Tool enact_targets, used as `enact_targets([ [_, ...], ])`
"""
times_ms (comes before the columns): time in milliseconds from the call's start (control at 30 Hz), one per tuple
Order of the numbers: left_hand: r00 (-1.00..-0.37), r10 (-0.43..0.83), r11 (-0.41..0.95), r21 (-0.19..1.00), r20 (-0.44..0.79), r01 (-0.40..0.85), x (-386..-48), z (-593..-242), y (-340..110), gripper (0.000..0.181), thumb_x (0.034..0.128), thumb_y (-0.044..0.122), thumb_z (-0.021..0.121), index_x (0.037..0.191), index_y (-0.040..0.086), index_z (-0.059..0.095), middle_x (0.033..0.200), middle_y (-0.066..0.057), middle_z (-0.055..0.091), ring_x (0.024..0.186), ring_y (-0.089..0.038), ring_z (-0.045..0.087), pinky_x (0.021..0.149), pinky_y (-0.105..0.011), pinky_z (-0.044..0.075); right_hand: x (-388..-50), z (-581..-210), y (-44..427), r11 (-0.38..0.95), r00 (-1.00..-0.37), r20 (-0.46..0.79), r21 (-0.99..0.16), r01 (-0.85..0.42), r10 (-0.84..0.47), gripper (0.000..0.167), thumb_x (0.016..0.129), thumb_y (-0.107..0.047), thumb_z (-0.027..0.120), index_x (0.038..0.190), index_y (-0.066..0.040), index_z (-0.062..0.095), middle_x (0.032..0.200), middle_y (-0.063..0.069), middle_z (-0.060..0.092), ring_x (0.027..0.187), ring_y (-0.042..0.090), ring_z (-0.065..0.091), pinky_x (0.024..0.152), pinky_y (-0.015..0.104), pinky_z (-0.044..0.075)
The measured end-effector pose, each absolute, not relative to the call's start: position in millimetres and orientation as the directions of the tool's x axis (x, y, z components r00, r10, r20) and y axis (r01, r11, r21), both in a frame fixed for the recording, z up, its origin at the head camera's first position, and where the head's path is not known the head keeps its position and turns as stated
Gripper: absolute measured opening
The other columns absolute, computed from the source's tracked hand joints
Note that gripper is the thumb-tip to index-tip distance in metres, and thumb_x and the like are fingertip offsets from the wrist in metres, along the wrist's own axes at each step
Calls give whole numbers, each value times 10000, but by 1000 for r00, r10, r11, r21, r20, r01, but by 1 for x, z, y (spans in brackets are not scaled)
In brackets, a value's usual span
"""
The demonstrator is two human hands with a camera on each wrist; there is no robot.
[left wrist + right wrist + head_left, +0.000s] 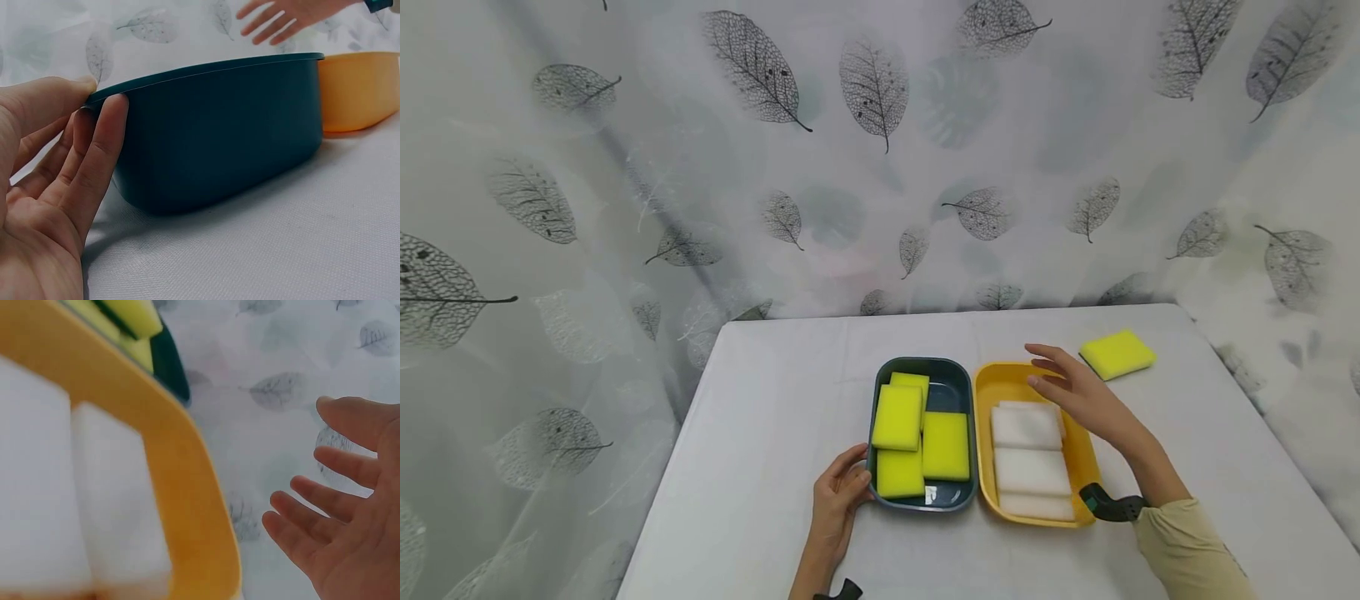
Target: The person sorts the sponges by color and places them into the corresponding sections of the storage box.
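My left hand point(837, 495) pinches the left rim of a dark blue plastic basin point(950, 389), its thumb on the rim and fingertips against the outer wall in the left wrist view. Several yellow sponges point(898, 417) lie in that basin, some overlapping. Beside it on the right stands a yellow basin point(1004, 375) with several white sponges point(1032, 472) in a row. Over the back of the yellow basin hovers my right hand point(1078, 395), fingers spread and holding nothing in the right wrist view point(337, 506). Nearest its fingers beyond the basin lies a yellow sponge point(1117, 355) with a dark underside.
A white cloth covers the table point(760, 417), whose back edge meets a leaf-patterned curtain point(850, 208). The two basins stand side by side, rims about touching. The loose sponge lies near the table's back right corner.
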State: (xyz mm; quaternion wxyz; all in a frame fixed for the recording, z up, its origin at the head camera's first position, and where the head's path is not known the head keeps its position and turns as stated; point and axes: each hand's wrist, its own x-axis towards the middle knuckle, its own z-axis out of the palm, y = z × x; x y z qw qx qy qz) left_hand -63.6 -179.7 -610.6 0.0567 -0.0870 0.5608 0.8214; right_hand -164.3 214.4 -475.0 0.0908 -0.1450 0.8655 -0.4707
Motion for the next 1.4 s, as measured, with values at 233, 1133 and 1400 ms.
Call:
enact_targets([
  [233,-977,-6,-364,911,-213,-196,-65,-610,-179,542,954,61,716,1464,-4,542,1348,-66,619,906,-74,653,720,-213,612,-174,-483,245,599,-956,-43,-787,-147,-291,700,1073,-330,588,1618,-19,279,1665,305,262,1494,555,305,1179,717,311],
  [1133,-974,-3,-364,907,-226,-210,-64,-612,-180,561,955,75,723,1475,-6,528,1345,-54,628,910,-68,661,723,-220,615,-210,-554,312,900,-990,140,-428,-79,-20,707,1037,-397,599,1461,135,403,1506,520,266,1351,742,252,1056,870,258],
  [1400,-972,-3,-367,905,-234,-216,-66,-611,-180,563,952,75,726,1473,-10,527,1344,-60,625,910,-73,661,723,-220,615,-210,-568,322,912,-995,97,-410,-24,18,702,1022,-382,614,1419,154,397,1481,540,236,1318,755,247,977,869,310],
])
